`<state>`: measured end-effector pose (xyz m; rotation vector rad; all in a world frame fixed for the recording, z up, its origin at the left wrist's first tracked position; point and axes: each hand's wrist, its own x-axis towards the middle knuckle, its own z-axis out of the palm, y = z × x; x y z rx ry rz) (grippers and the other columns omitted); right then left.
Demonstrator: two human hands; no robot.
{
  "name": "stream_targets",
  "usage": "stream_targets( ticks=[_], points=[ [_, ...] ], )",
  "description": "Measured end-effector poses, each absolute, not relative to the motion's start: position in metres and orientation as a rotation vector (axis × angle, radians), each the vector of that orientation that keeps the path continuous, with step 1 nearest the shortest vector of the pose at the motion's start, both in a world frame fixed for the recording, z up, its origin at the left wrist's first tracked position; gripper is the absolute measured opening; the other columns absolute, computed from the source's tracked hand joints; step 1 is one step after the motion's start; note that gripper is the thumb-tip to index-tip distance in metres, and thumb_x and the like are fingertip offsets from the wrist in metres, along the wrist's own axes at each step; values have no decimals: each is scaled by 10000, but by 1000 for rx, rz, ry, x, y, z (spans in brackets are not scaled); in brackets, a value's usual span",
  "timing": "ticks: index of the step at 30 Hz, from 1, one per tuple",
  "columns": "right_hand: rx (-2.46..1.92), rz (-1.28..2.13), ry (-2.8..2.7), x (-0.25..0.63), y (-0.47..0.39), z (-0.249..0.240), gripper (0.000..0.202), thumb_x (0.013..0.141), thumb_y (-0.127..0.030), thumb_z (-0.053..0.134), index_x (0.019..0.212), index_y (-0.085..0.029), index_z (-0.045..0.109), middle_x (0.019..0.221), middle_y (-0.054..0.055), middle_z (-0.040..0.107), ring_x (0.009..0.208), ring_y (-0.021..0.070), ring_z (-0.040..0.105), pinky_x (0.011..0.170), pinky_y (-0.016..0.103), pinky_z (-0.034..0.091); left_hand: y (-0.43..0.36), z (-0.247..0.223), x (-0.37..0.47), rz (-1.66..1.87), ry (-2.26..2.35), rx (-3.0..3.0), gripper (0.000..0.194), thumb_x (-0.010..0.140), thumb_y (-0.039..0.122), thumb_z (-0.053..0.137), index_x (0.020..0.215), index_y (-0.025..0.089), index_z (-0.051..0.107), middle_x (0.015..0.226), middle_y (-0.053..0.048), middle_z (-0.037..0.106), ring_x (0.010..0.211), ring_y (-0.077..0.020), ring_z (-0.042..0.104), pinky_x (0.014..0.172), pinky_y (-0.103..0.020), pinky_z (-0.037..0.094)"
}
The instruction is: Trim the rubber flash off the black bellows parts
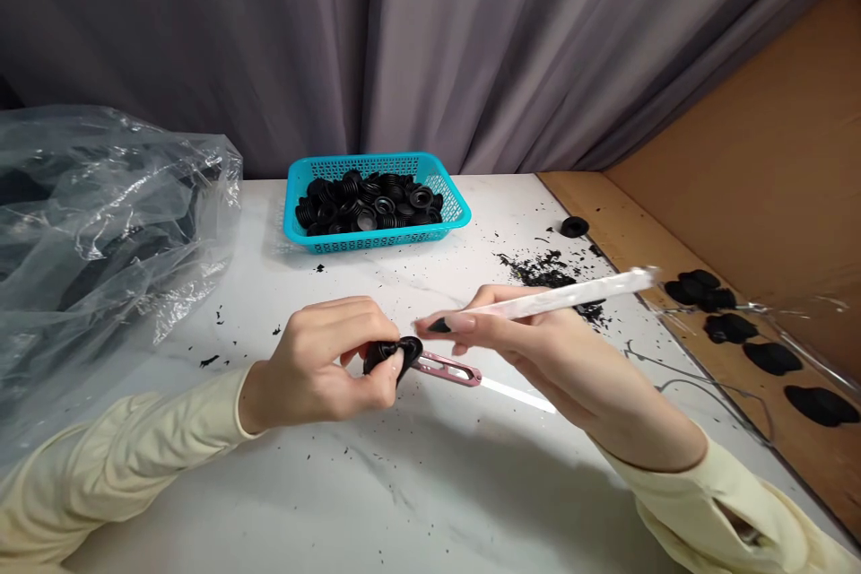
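Note:
My left hand [329, 363] is closed around a ribbed black rubber part [390, 354], pinching it between thumb and fingers. To its right, my right hand [531, 336] grips a long white stick-like tool [571, 291], with its far end pointing up and to the right. A dark tip shows at the right fingertips, close to the rubber part but apart from it. Beneath the hands a pink slotted handle [450, 369] lies on the table, with a bright white strip extending from it; its left end is hidden behind the rubber part.
A blue plastic basket [377, 239] full of black rubber parts stands at the back. Black scraps [542, 269] are heaped at right, beside one loose rubber part [574, 226]. Flat black pieces [773, 359] lie on the wooden edge. A clear plastic bag [121, 215] covers the left side.

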<state>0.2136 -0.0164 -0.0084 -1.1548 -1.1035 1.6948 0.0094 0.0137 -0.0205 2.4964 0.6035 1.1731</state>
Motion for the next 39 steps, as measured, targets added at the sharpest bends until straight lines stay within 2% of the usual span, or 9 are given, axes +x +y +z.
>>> stream_targets(
  ticks=[3,11,19,22,25,28,32,36,39],
  points=[
    [-1195,1472,-1266,213,-21,-1,253,808,-313,717,616,-197,600,993,51,722,1052,238,621,804,303,494,13,-20,9,1166,600,2495,167,722,11,508,671,170,509,517,20,516,476,-87,366,443,-212,338],
    [-1200,1308,-1603,209,-28,-2,192,846,-293,671,674,-210,656,960,21,733,842,190,693,704,264,521,13,-22,10,1156,533,2450,168,718,-3,509,662,155,517,504,7,528,474,-85,372,439,-205,345],
    [-1203,1203,-1692,208,-28,-7,174,849,-249,658,680,-214,654,919,4,740,775,163,698,617,216,511,13,-25,11,1159,512,2434,176,716,-4,495,653,158,517,505,18,513,472,-81,373,431,-200,339],
    [-1186,1145,-1744,208,-28,-4,156,849,-211,647,694,-212,661,898,3,743,754,153,697,601,203,510,13,-26,11,1148,520,2439,182,718,-3,487,647,163,512,498,22,506,473,-84,367,432,-206,336],
    [-1181,1054,-1817,206,-31,-3,140,846,-164,628,720,-198,678,882,9,744,645,126,675,538,195,496,12,-27,11,1123,541,2436,189,721,2,481,627,165,501,493,24,494,477,-88,359,437,-215,332],
    [-1165,937,-1873,203,-35,-8,112,859,-128,608,828,-191,695,855,4,740,557,98,624,505,194,475,12,-29,12,1124,565,2431,195,714,3,476,604,164,493,478,34,453,474,-87,335,426,-218,308],
    [-1151,857,-1889,201,-35,-14,116,875,-126,595,895,-191,689,844,11,733,580,102,624,538,205,476,12,-31,12,1105,589,2448,191,710,6,478,596,157,503,476,38,433,467,-83,334,417,-216,298],
    [-1148,1068,-1753,204,-29,-12,123,861,-173,620,757,-198,681,868,21,739,713,141,686,594,207,508,11,-27,12,1112,583,2440,183,730,14,479,620,154,518,494,27,482,474,-83,363,430,-207,330],
    [-1206,1214,-1632,207,-25,-9,204,845,-274,662,652,-208,641,891,23,740,793,172,698,646,227,521,10,-24,12,1098,588,2431,186,740,22,477,623,161,518,499,24,503,476,-84,380,435,-203,346]
  ],
)
